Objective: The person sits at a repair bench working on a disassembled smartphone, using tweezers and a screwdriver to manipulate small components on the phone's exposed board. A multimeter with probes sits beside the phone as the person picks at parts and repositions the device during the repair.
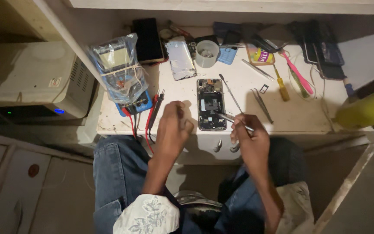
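An opened phone (211, 104) lies back-up on the white worktable (295, 115), its inner parts showing. My right hand (249, 136) grips metal tweezers (230, 118) whose tips rest over the phone's lower right part. My left hand (173, 125) hovers just left of the phone with the fingers curled loosely; whether it holds anything small I cannot tell. A thin metal pry tool (230, 92) lies just right of the phone.
A multimeter in a plastic bag (120, 73) with red and black leads (152, 113) sits at the left. Behind the phone lie a silver back cover (180, 60), a dark phone (148, 40), a round cup (207, 53), spare tweezers (262, 104), screwdrivers (282, 86) and more phones (321, 47).
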### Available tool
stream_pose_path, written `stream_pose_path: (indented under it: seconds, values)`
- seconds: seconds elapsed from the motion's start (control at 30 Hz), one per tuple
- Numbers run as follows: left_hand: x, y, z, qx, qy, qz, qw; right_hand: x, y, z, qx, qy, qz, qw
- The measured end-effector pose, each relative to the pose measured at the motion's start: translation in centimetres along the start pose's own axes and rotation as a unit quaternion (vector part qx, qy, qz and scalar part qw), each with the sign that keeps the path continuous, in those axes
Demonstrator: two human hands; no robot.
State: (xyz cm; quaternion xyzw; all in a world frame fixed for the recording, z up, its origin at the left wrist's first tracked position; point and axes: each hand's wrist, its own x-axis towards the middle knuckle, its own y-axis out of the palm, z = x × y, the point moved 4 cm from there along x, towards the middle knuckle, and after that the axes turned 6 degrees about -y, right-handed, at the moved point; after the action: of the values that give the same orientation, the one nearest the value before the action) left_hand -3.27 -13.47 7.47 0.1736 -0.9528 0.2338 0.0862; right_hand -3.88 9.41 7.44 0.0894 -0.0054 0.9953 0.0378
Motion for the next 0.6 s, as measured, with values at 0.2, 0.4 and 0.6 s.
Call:
stream_pose_path:
  seconds: [0.2, 0.4, 0.6]
  values:
    - [0.1, 0.1, -0.1, 0.055, 0.080, 0.074, 0.993, 1.7, 1.9, 4.9, -0.268, -0.145, 0.125, 0.944]
    - [0.9, 0.7, 0.8, 0.058, 0.054, 0.112, 0.991, 4.1, 3.9, 6.9, -0.336, -0.165, 0.241, 0.895]
    - [1.3, 0.3, 1.3, 0.046, 0.055, 0.105, 0.992, 5.2, 5.5, 7.2, -0.362, -0.179, 0.300, 0.864]
